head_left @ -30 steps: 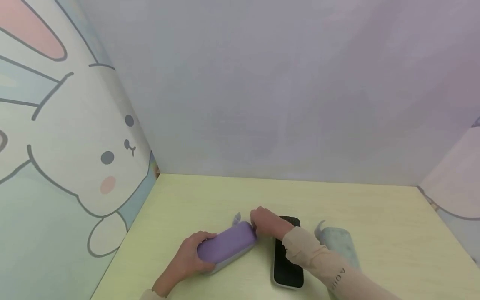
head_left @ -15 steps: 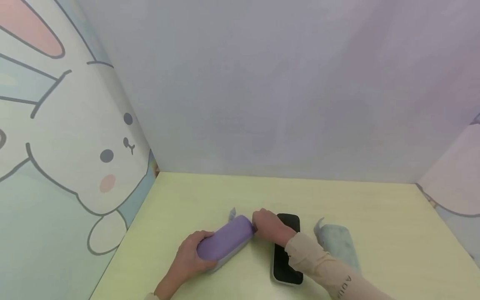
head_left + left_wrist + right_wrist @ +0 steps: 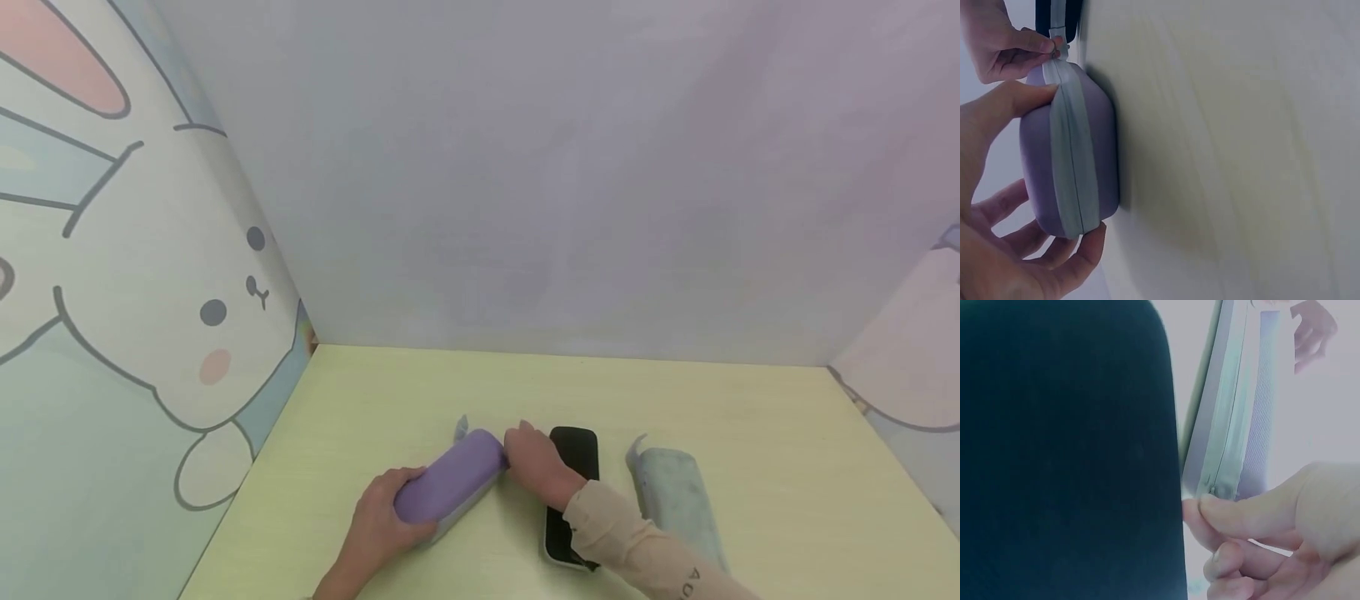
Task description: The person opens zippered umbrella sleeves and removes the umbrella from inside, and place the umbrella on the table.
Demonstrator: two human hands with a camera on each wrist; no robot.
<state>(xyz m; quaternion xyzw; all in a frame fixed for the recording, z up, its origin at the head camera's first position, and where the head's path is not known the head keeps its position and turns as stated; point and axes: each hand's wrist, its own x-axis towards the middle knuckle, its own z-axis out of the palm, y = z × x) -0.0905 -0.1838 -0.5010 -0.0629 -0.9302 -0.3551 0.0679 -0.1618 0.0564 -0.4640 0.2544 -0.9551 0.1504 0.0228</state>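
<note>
A purple zippered case (image 3: 452,477) with a pale grey zip band (image 3: 1075,150) lies slantwise on the table. My left hand (image 3: 380,514) grips its near-left end, thumb on the zip band and fingers round the other end in the left wrist view. At the far-right end my right hand (image 3: 536,460) pinches the zip's end between thumb and finger, by a small metal zip slider (image 3: 1212,489). The pull itself is mostly hidden by the fingertips. Along the visible side the zip's teeth look closed. A pale fabric tab (image 3: 461,428) sticks out behind the case.
Under my right forearm lies a black-faced, phone-like object (image 3: 576,450) with a pale rim. Right of it is a pale green soft pouch (image 3: 678,492) with a tab, partly covered by the sleeve. The yellow table (image 3: 787,467) meets a pale wall behind and a rabbit-printed wall at left.
The case has turned slightly, its far-right end shifting a little left and away. Both hands keep their places on it, and my right forearm has moved slightly.
</note>
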